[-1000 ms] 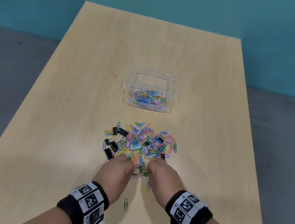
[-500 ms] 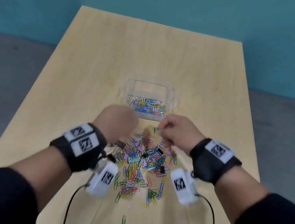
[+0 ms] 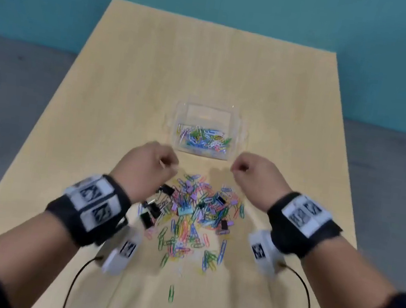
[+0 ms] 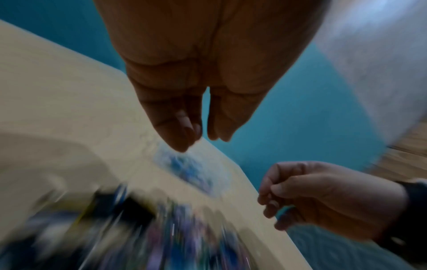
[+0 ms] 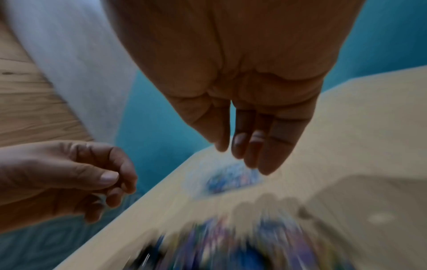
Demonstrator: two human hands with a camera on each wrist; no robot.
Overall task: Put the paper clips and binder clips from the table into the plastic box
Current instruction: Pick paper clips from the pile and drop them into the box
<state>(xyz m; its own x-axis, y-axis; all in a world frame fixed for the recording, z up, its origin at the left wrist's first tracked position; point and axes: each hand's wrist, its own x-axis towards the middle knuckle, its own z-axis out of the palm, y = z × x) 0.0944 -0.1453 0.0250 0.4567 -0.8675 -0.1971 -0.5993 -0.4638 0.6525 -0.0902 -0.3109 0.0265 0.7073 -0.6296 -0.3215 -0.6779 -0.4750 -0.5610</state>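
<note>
A clear plastic box sits mid-table with several coloured paper clips in its near half. In front of it lies a pile of paper clips mixed with black binder clips. My left hand and right hand hover above the pile's far edge, just short of the box's near corners. Both have fingers curled and pinched together on small clips, mostly hidden by the fingers. The blurred wrist views show the left fingertips and right fingertips bunched above the box.
One green paper clip lies alone near the front of the wooden table. Grey sofa cushions flank the table and a teal wall stands behind it. Cables hang from both wrist cameras over the front edge.
A second ago both hands were pressed into the pile's near edge. They have since lifted with fingers closed and moved forward over the pile, then apart toward the box's corners.
</note>
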